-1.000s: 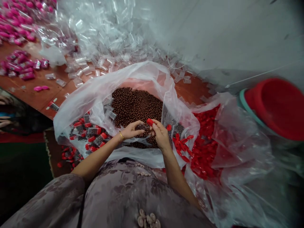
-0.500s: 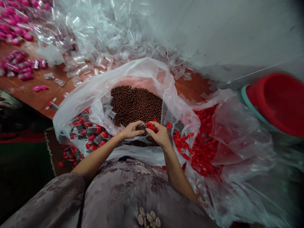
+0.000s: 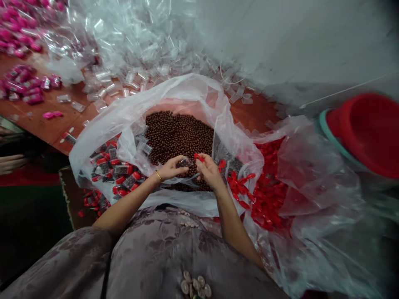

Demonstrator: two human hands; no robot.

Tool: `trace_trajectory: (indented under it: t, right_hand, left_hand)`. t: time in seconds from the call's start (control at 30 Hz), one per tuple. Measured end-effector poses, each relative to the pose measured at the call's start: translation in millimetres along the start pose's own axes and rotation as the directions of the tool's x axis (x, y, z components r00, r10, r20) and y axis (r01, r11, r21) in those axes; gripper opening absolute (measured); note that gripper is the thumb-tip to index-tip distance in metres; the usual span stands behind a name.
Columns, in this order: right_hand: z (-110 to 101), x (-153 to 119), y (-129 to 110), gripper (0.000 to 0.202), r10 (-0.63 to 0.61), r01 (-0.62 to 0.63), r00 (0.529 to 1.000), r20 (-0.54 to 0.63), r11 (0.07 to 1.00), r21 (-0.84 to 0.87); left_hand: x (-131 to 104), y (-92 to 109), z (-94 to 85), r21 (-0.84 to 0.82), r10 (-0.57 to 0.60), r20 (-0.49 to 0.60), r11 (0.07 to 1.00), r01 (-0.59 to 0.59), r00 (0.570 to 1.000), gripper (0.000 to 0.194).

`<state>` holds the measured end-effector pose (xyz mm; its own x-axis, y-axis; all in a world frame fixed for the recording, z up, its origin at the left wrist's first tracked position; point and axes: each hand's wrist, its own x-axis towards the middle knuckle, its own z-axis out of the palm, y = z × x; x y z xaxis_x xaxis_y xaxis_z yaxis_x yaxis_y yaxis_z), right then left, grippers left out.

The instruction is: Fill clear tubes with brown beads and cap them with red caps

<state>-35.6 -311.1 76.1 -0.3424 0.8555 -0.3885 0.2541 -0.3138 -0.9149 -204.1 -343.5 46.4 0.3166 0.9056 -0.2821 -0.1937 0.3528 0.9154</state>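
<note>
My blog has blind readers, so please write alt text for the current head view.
A person's right hand holds a red cap near a clear container in the left hand, above brown beads in a white bag. Red-ended containers lie to the left, more red caps to the right.

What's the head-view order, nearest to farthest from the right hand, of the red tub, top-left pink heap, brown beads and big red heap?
1. Brown beads: right beside the right hand.
2. Big red heap: to its right.
3. Red tub: farther right.
4. Pink heap: top left corner.
</note>
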Motion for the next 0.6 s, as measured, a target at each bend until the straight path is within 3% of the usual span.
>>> trace_trajectory:
  t: [0.23,0.37,0.5,0.6]
  right_hand:
    - [4,-8,-5,0.040,0.066,-0.072,0.994,0.087,0.995,0.068]
    - [3,-10,-2,0.044,0.048,-0.051,0.998,0.052,0.997,0.059]
    - [0,-10,2,0.037,-0.071,0.071,0.997,-0.001,0.993,-0.091]
    - [-4,-10,2,0.037,-0.192,0.161,0.980,-0.060,0.929,-0.333]
  left_hand:
    - [-3,7,1.8,-0.032,-0.008,0.021,0.999,0.009,1.000,0.042]
    - [-5,10,2.8,-0.056,0.002,0.019,0.998,-0.001,1.000,0.042]
    - [-2,10,7.3,-0.087,0.002,0.039,0.996,0.001,0.999,0.049]
    - [0,8,11.6,-0.125,0.006,0.020,0.992,-0.003,1.000,0.053]
